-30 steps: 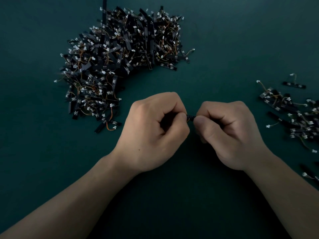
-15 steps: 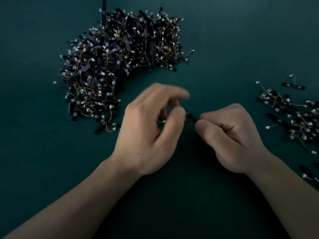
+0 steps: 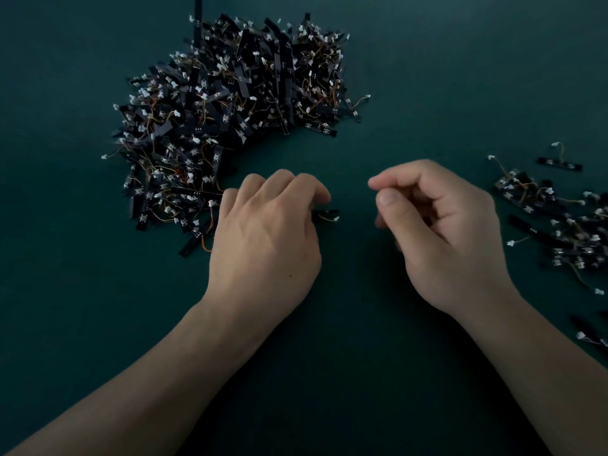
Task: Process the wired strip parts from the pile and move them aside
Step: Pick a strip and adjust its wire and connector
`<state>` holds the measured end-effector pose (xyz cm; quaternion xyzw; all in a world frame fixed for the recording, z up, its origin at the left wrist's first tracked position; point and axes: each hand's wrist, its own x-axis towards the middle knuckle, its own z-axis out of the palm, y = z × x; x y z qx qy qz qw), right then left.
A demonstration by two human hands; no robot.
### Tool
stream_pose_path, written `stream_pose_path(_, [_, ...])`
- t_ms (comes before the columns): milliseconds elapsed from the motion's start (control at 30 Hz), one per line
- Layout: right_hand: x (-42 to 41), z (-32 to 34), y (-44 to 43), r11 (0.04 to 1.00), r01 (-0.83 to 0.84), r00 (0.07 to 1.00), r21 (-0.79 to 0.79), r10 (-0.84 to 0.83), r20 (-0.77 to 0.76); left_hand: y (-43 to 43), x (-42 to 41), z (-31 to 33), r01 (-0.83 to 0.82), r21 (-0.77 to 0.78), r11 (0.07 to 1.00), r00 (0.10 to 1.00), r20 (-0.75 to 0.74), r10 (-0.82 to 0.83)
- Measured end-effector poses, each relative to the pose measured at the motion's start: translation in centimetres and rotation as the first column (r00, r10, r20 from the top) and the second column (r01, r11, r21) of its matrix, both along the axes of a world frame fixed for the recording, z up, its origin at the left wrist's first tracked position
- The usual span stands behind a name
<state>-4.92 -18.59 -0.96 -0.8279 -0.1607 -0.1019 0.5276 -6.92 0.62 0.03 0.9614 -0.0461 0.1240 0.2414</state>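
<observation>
A big pile of black strip parts [image 3: 237, 110] with white connectors and orange wires lies at the back left on the dark green table [image 3: 411, 77]. My left hand [image 3: 266, 238] is palm down just right of the pile's near edge, its fingers curled over one wired strip part [image 3: 327, 214]. The strip's end and white connector stick out to the right of my fingertips. My right hand [image 3: 434, 232] hovers a short way to the right, fingers loosely curled, thumb and forefinger slightly apart with nothing visible between them.
A smaller scatter of strip parts [image 3: 566, 225] lies along the right edge, with one separate strip [image 3: 559, 164] behind it and a few more [image 3: 589, 330] nearer to me. Bare green surface lies between my forearms and in front of them.
Both hands held one strip between them. My right hand has let go and drawn back to the right. My left hand has turned palm down and keeps the strip.
</observation>
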Motion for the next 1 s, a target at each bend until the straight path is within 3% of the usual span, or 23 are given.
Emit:
stream_pose_path(133, [0.1,0.4,0.2,0.997,-0.029,0.995,-0.076,0.022,-0.093,-0.1,0.2,-0.1,0.126,-0.262,0.957,0.989,0.112,-0.100])
stream_pose_path(267, [0.1,0.6,0.3,0.971,-0.090,0.992,-0.222,0.068,-0.101,-0.2,0.1,0.1,0.182,-0.366,0.913,0.979,0.159,-0.131])
stream_pose_path(400, [-0.1,0.8,0.2,0.987,-0.085,0.996,-0.139,0.079,-0.044,-0.3,0.1,0.3,0.180,-0.376,0.909,0.982,0.119,-0.146])
stream_pose_path(667, [-0.3,0.9,0.2,0.995,-0.099,0.990,-0.024,0.096,-0.107,-0.3,0.0,0.8,0.209,-0.388,0.898,0.976,0.145,-0.164])
stream_pose_path(1000, [-0.3,1.0,0.1,0.989,-0.126,0.986,-0.073,0.117,-0.120,-0.2,-0.1,1.0,0.214,-0.439,0.873,0.977,0.089,-0.194])
